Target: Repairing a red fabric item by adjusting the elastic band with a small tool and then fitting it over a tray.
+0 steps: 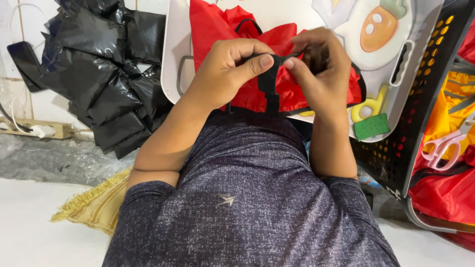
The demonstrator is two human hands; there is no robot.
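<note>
— What are your hands doing at this moment?

— Your left hand (225, 69) and right hand (319, 64) both pinch the black strap (269, 79), thumbs closed on it. The red fabric piece (247, 94) lies just under them, on the white worktop (173, 49).

— Which step is this?

— I judge you are fitting the strap to the fabric. The next move needs a steady, tight pinch.
</note>
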